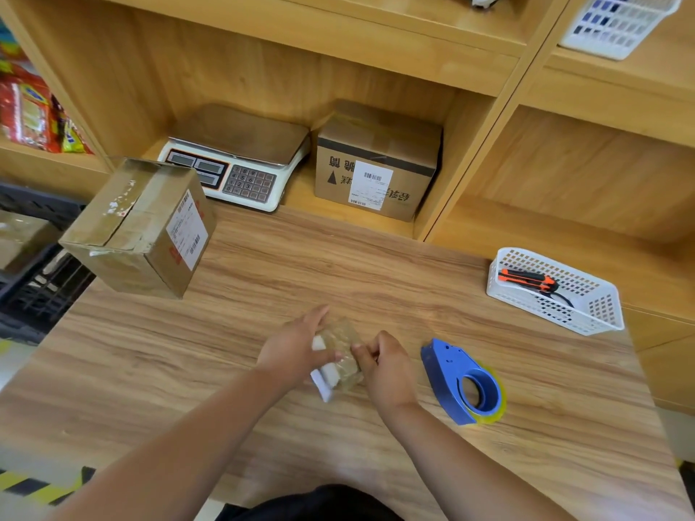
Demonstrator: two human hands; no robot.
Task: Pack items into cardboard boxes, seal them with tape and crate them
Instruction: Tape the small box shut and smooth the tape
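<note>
light wooden counter [338, 265] fills the middle of the frame; matching wooden shelving [286, 65] runs across the top; yellow-black striped floor [34, 483] tape at lower left.

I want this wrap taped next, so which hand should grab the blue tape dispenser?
Probably the right hand: the tape dispenser lies just to its right on the table, while the left hand sits across the wrapped item and could hold it.
</note>
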